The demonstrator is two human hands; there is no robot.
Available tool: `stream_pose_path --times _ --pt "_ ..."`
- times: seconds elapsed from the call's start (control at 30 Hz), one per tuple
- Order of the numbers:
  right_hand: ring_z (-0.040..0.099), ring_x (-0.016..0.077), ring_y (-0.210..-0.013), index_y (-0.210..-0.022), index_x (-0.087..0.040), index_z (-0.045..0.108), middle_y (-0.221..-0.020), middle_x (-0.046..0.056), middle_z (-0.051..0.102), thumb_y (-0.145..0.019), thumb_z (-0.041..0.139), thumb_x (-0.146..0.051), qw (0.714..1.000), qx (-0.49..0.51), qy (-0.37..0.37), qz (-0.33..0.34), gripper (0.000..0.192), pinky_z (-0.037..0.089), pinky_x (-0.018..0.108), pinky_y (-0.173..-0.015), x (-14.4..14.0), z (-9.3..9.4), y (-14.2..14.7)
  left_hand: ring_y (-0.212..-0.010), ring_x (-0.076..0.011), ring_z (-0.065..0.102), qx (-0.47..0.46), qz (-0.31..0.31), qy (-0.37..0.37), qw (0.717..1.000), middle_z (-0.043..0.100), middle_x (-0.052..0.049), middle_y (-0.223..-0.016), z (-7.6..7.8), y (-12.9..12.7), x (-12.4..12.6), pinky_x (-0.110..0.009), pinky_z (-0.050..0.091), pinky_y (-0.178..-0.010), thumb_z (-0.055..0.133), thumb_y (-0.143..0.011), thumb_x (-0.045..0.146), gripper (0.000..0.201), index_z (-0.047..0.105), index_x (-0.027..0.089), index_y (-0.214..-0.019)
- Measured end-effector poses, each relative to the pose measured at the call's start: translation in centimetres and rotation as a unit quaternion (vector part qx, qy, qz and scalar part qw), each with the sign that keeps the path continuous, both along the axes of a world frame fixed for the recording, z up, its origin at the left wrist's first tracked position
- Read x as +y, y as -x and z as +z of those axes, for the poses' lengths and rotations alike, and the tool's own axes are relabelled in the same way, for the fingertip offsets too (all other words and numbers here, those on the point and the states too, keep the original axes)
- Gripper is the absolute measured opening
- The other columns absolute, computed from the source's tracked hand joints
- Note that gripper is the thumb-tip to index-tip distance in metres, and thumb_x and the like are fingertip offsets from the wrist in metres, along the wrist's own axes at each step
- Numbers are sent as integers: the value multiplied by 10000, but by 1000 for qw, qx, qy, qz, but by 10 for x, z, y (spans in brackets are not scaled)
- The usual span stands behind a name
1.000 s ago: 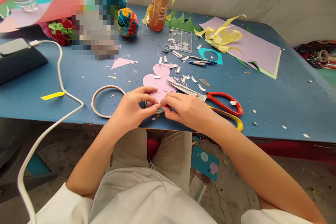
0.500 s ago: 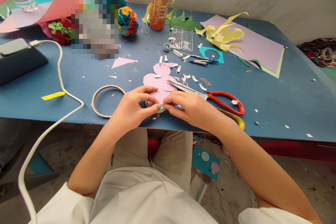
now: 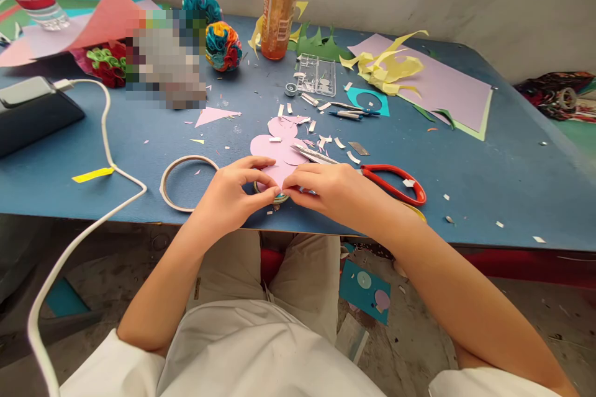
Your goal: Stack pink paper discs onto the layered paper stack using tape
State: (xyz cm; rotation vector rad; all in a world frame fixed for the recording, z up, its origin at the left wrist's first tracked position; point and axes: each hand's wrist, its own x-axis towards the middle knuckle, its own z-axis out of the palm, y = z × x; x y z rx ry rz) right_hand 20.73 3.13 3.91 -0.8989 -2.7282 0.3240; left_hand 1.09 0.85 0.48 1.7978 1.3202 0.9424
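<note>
My left hand (image 3: 235, 192) is closed in a pinch near the table's front edge, thumb and index fingertip together. Close against it, my right hand (image 3: 328, 187) pinches too, and the fingertips of both almost meet. What lies between them is too small to make out. Just under the fingertips shows the edge of a small round item (image 3: 279, 200), mostly hidden. Pale pink paper circles (image 3: 265, 147) overlap behind the hands. Scissors (image 3: 395, 181) with a red and a yellow handle lie open, partly under my right hand and forearm. A thin tape ring (image 3: 164, 183) lies left of my left hand.
White paper strips (image 3: 352, 157) and pens (image 3: 345, 115) are scattered beyond the scissors. Farther back stand an orange drink bottle (image 3: 278, 12) and a paper flower ball (image 3: 223, 46). A white cable (image 3: 106, 118) runs down the left. Lilac sheets (image 3: 451, 90) lie at right.
My right hand's fingertips have come slightly closer to the left hand's. The view has shifted a little; the papers and tools stay where they were.
</note>
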Motion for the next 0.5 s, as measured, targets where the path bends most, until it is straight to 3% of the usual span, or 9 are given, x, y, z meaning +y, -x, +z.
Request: stream_pose_path --times 0.27,0.4,0.5 --pt "589 122 -667 -829 -132 689 -776 35 688 -861 579 -176 999 5 37 -30 123 395 222 -615 -2 4 5 -1089 -211 611 -5 -2 7 1000 661 -65 -1177 -1 -1 0 -259 467 -925 680 -743 281 108 728 187 -726" --pt "607 112 -695 -860 -136 702 -796 31 704 -874 567 -191 995 31 95 13 146 407 209 -646 6 4 -2 -1084 -210 611 -10 -2 15 1000 658 -62 -1182 -1 -1 0 -262 464 -919 678 -747 311 130 727 192 -728" --pt "616 111 -720 -910 -136 702 -843 35 707 -896 529 -183 996 8 79 48 180 405 213 -659 10 5 -6 -1090 -209 608 -13 -5 20 1000 658 -60 -1182 -1 -1 1 -265 459 -922 674 -750 313 132 723 194 -718"
